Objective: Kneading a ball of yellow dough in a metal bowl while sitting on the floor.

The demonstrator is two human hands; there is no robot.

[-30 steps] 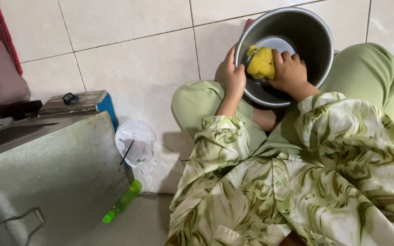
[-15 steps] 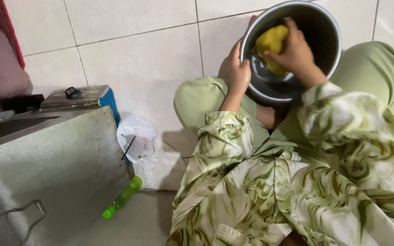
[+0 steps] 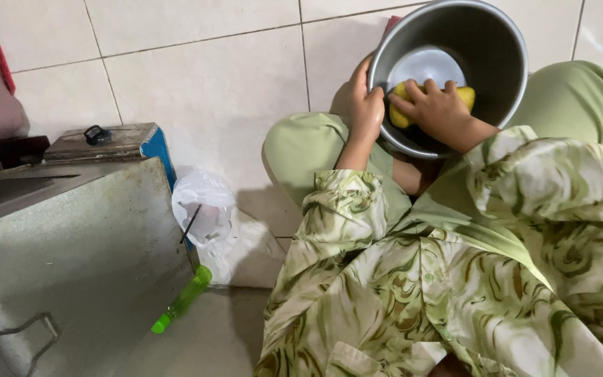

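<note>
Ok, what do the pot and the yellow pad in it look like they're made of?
Pot: looks like metal, probably steel or aluminium, with a dull grey brushed sheen and a brighter flat base. Yellow pad under the right hand: seems to be soft matte foam sponge, mostly covered by the fingers, so not certain.

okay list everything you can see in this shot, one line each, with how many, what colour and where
metal pot: one, grey, upper right, tilted on the lap
sponge: one, yellow, inside the pot under the right hand
plastic bag: one, clear white, on the floor at centre
bottle: one, green, lying by the metal box
metal box: one, grey, lower left
tiled floor: white, upper part
left hand: one, gripping the pot's rim
right hand: one, pressing the sponge inside the pot
</note>
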